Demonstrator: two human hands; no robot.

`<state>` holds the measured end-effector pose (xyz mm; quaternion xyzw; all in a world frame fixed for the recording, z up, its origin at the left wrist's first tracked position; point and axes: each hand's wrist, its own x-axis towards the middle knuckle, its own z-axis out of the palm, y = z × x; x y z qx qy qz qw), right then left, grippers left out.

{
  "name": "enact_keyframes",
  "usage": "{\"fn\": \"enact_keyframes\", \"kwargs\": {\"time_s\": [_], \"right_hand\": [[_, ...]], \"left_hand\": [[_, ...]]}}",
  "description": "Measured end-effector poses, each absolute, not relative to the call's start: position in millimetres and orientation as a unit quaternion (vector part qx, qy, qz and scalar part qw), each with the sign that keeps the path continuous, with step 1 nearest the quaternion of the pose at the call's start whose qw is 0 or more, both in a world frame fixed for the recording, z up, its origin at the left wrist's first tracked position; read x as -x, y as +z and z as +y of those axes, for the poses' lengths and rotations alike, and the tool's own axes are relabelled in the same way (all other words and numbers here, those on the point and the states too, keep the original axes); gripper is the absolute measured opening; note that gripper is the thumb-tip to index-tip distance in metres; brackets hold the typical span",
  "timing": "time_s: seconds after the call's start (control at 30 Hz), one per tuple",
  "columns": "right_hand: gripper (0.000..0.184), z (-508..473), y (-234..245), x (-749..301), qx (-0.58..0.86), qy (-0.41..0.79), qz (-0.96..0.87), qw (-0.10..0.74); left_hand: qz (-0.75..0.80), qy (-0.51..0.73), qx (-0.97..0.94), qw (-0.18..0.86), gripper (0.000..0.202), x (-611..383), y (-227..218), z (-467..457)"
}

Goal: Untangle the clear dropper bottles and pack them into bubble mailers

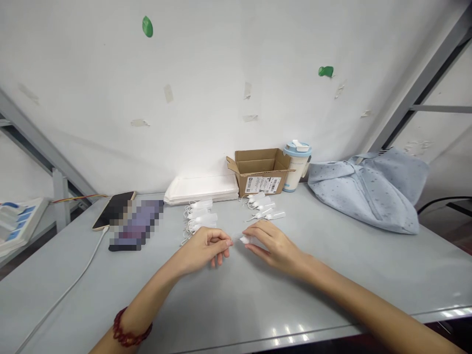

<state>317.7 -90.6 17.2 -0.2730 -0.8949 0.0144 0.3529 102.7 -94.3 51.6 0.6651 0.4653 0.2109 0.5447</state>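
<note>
My right hand (pixel 271 246) is closed around a small white squeeze bottle (pixel 245 239), with its tip pointing left. Facing that tip, my left hand (pixel 210 248) has thumb and forefinger pinched together. Whatever lies in this pinch is too small to make out. Behind my left hand lies a group of small translucent bottles (pixel 201 216) with thin white looped cords at their left ends. Several more small bottles (pixel 263 204) rest beyond my right hand, some with thin pointed tips.
An open cardboard box (pixel 262 183) stands by the wall, beside a stack of white envelope-like sheets (pixel 202 189) and a blue-lidded cup (pixel 295 169). A light blue cloth bag (pixel 365 194) lies right. Leftward are a phone (pixel 114 211), a pixelated object (pixel 138 223) and a white cable (pixel 83 282).
</note>
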Motion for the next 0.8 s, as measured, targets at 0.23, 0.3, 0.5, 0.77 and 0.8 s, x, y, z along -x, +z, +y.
{"fn": "enact_keyframes", "kwargs": {"time_s": [0.23,0.3,0.5,0.77,0.8], "right_hand": [[0.021,-94.7,17.0,-316.0,0.276,0.031,-0.895,0.349],[0.020,-94.8,16.7,-315.8,0.276,0.030,-0.895,0.348],[0.011,-93.8,16.4,-314.5,0.260,0.023,-0.901,0.346],[0.011,-96.9,15.2,-314.3,0.240,0.013,-0.909,0.339],[0.012,-97.7,15.1,-314.2,0.238,0.012,-0.909,0.341]], "left_hand": [[0.452,0.217,-0.663,0.556,0.028,-106.4,52.1,-96.0],[0.449,0.217,-0.664,0.557,0.027,-106.6,52.4,-96.2],[0.451,0.217,-0.671,0.547,0.026,-106.6,51.2,-96.1],[0.466,0.216,-0.684,0.518,0.023,-111.6,45.2,-97.6],[0.466,0.218,-0.683,0.519,0.023,-112.3,44.5,-98.1]]}}
